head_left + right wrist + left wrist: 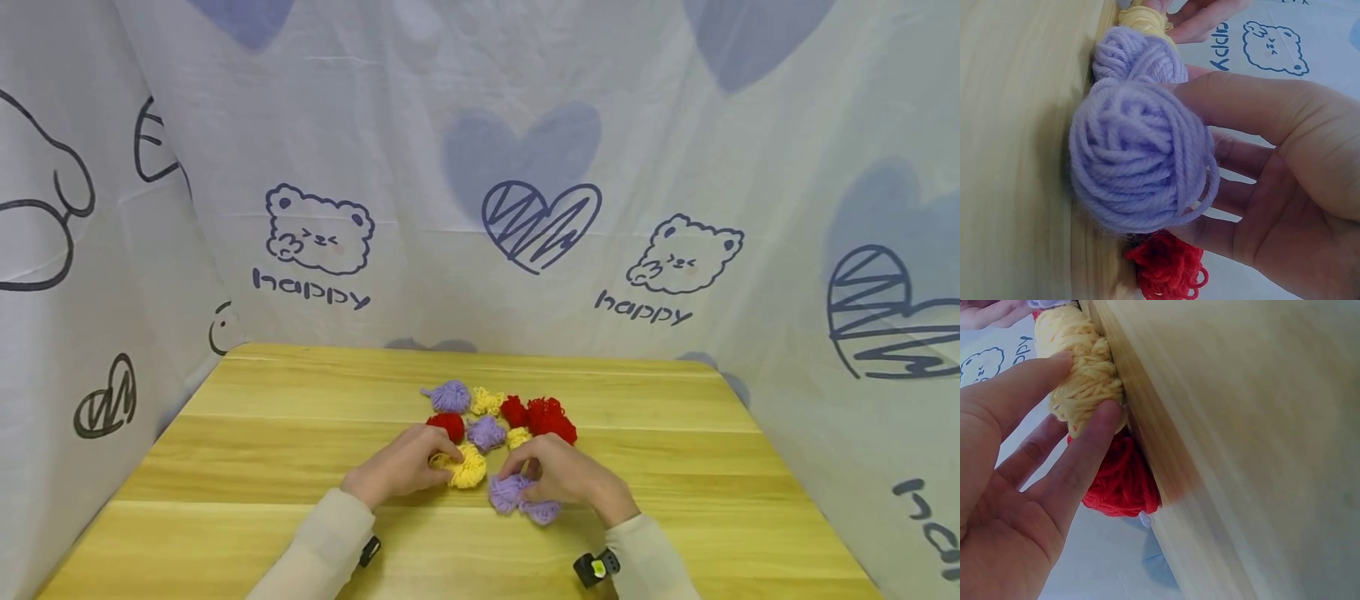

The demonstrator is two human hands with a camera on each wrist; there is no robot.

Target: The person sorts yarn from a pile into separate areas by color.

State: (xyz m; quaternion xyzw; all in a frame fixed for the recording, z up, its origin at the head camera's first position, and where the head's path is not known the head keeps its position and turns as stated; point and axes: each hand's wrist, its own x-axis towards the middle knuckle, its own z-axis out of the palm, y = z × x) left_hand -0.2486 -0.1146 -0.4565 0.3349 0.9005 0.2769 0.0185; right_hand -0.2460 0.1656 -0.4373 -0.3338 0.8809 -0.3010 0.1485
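Observation:
My left hand (403,463) holds a fluffy yellow ball of yarn (469,467) between thumb and fingers, low over the wooden table. The left wrist view shows its thumb and fingertips on the yellow yarn (1088,375), with a red ball of yarn (1121,478) just beyond. My right hand (564,475) grips a purple ball of yarn (542,511), the thumb on one side and fingers behind. A second purple ball (508,493) lies right against it, between it and the yellow one. In the right wrist view the gripped purple ball (1141,156) hides some fingertips.
Behind the hands sit more yarn balls: a purple one (450,397) and a yellow one (487,402) at the back, a purple one (486,433) in the middle, red ones (552,419) to the right. A printed cloth (427,275) hangs behind the table (262,417).

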